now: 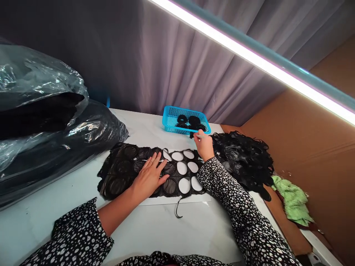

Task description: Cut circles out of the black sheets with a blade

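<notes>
A black fabric sheet (122,171) with rows of round outlines lies across the table. Some of its circles are open holes showing white beneath; others, mostly to the left, are still filled with black. My left hand (148,173) rests flat on the sheet's middle, fingers spread. At the front edge of a blue mesh basket (165,120), my right hand (204,145) is closed around what looks like a thin pale tool (200,136). A small black piece (191,135) shows by its fingertips. Several black rings (194,120) lie in the basket.
A heap of black ringed scraps (241,155) lies right of the sheet. Large clear plastic bags (91,125) with black material fill the left side. A green cloth (292,201) sits at the far right, by a brown panel. A bright tube light (249,57) crosses overhead.
</notes>
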`<state>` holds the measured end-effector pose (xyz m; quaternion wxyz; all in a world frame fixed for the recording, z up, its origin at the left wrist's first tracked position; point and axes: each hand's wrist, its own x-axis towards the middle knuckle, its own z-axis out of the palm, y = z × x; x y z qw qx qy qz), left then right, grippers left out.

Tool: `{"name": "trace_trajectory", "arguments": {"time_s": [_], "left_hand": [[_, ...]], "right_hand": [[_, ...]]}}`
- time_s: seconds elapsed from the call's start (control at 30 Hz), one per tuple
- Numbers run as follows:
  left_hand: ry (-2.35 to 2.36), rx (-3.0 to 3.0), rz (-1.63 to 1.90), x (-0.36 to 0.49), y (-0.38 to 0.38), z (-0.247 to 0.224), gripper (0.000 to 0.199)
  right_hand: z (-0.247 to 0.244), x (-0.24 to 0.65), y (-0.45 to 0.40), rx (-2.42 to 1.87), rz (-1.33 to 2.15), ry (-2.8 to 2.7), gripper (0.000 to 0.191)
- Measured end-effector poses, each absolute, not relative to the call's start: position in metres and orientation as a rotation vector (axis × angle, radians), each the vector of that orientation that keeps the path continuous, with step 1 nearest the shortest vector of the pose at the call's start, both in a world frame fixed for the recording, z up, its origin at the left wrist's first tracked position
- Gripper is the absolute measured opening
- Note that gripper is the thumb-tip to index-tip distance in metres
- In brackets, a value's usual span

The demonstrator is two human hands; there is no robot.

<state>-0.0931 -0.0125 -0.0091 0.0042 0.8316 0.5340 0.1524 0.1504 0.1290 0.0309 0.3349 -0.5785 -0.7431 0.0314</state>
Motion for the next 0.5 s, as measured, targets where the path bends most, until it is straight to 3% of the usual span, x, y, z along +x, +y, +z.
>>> {"name": "trace_trajectory", "arguments": {"time_s": [0.17,0.5], "left_hand": [[1.64,2.617,0.471,-0.103,-0.016,0.0,0.058],[1.718,2.64,0.51,-0.14,-0.029,-0.004,0.049]], "right_hand": [[0.049,0.157,0.137,-1.544,0.159,-1.841,0.021],[0.021,0.049,0.091,-0.908,1.03,-2.131,0.021]]}}
